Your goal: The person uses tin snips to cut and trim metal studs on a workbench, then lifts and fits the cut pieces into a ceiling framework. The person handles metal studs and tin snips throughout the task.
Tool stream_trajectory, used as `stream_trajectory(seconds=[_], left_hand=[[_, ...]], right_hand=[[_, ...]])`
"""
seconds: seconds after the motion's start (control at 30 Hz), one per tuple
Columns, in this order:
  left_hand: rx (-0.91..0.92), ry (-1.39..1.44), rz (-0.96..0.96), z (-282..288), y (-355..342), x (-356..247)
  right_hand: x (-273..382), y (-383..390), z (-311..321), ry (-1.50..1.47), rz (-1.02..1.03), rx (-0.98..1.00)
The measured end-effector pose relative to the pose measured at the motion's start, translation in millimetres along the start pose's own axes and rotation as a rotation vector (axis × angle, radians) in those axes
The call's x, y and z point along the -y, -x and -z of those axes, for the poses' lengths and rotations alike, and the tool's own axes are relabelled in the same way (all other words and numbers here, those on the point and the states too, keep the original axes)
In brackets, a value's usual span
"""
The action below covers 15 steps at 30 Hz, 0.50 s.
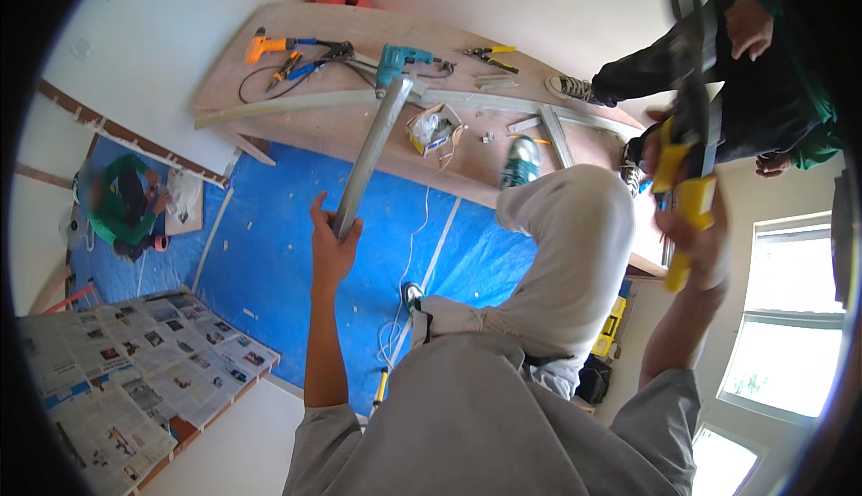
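Observation:
My left hand (334, 243) is closed around the lower end of a short grey metal channel (375, 150), which slants upward over the floor. On the right, raised and smeared by motion, my right hand (703, 237) grips yellow-handled tin snips (693, 204), their long dark blades pointing up. A long metal channel (287, 105) lies along the wooden bench (359, 25), beyond my left hand. By it rest a teal drill (400, 63), an orange drill (267, 44), yellow-handled pliers (492, 50) and a small carton (435, 128) holding a clear plastic bag.
My bent right leg (575, 227) has its shoe on the bench. A co-worker's dark-trousered legs (664, 56) stand at the bench's right end. Another person in green (121, 200) sits at far left. A white cord (413, 227) crosses the blue sheet (296, 218); newspapers (153, 361) cover a surface lower left.

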State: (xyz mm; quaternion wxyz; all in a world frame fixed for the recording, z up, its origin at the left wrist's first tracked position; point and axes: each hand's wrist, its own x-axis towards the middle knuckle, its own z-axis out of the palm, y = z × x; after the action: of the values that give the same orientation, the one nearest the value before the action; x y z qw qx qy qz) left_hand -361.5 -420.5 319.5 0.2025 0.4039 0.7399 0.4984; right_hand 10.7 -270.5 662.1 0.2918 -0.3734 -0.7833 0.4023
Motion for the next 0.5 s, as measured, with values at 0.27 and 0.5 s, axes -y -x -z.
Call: stream_trajectory(seconds=[0.27,0.5], left_hand=[[0.138,0.039,0.154,-44,-47,23],[0.046,-0.240,-0.184,-86,-227,12]], right_hand=[[-189,-141,19,0.498,-0.331,-0.073],[-516,-214,-90,0.816,-0.746,0.068]])
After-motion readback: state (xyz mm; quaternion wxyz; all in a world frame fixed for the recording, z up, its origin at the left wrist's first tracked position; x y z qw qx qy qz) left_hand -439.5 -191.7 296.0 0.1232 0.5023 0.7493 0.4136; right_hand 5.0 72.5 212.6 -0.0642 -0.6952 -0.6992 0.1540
